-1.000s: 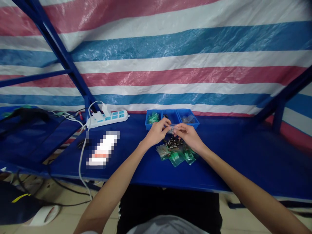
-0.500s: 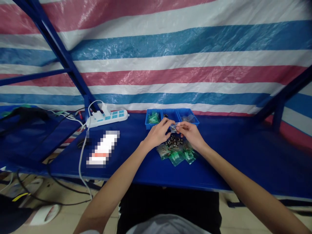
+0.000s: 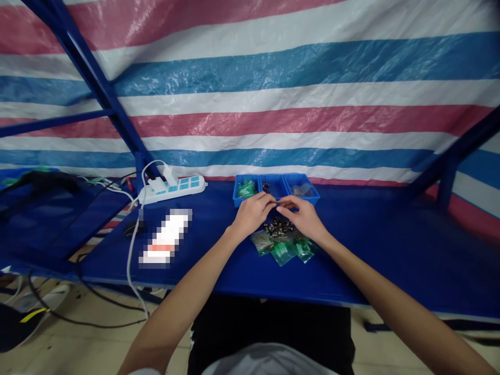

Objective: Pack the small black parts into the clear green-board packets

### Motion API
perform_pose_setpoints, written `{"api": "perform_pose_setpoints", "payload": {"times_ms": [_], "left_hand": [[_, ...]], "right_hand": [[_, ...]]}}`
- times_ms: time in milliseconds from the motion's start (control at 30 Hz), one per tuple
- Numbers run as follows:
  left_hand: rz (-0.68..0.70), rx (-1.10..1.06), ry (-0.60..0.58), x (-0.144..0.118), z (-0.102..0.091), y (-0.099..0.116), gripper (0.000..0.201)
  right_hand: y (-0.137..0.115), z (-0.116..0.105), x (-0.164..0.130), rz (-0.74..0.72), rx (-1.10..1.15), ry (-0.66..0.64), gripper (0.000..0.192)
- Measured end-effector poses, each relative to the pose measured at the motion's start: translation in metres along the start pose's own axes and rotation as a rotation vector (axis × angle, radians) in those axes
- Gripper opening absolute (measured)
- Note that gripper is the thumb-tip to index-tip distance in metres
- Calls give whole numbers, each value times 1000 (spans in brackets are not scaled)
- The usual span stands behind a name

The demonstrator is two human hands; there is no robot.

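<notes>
Where the head camera looks down over the blue table (image 3: 390, 250), we see our left hand (image 3: 252, 212) and right hand (image 3: 302, 216) meeting fingertip to fingertip just in front of the blue tray (image 3: 276, 189). Between the fingertips something very small seems pinched, but it is too small to make out, and we cannot tell for certain whether either hand grips it; both hands are curled, fingers drawn together, not spread. Directly below the hands lies a heap of small dark parts (image 3: 278, 227), and just nearer to us, touching that heap, a cluster of green packets (image 3: 283, 250) in clear bags. The tray has three compartments: green packets in the left one, a few dark bits in the middle, a clear bag in the right. Well apart to the left, a white power strip (image 3: 172, 189) sits near the back edge with white plugs in it, its cord (image 3: 130, 255) trailing off the front of the table. A blurred white patch (image 3: 166, 237) lies between strip and hands. Behind everything hangs a striped tarp (image 3: 273, 78).
</notes>
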State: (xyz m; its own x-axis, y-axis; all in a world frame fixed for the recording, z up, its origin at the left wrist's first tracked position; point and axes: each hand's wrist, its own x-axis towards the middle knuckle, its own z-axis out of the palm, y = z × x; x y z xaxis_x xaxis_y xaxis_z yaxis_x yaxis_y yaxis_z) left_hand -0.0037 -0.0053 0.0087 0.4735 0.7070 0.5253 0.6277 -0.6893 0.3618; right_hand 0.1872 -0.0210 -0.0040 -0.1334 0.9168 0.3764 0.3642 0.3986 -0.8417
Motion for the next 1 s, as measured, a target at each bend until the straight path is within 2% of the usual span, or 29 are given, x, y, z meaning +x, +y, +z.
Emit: {"api": "perform_pose_setpoints", "payload": {"times_ms": [100, 267, 400, 533, 700, 867, 1000], "left_hand": [[-7, -65, 25, 0, -1, 2, 18], [68, -37, -50, -2, -4, 7, 21], [70, 19, -98, -3, -3, 9, 24], [72, 32, -85, -3, -2, 9, 16], [64, 55, -67, -3, -2, 10, 17], [18, 59, -51, -4, 0, 9, 22], [46, 16, -31, -4, -1, 9, 20]], "right_hand": [[3, -1, 1, -57, -88, 62, 24], [9, -3, 3, 18, 82, 70, 30], [5, -4, 3, 5, 136, 63, 31], [-4, -5, 2, -6, 168, 52, 30], [-10, -6, 0, -9, 252, 38, 29], [-9, -4, 1, 21, 274, 39, 25], [-5, -5, 2, 69, 315, 70, 26]]}}
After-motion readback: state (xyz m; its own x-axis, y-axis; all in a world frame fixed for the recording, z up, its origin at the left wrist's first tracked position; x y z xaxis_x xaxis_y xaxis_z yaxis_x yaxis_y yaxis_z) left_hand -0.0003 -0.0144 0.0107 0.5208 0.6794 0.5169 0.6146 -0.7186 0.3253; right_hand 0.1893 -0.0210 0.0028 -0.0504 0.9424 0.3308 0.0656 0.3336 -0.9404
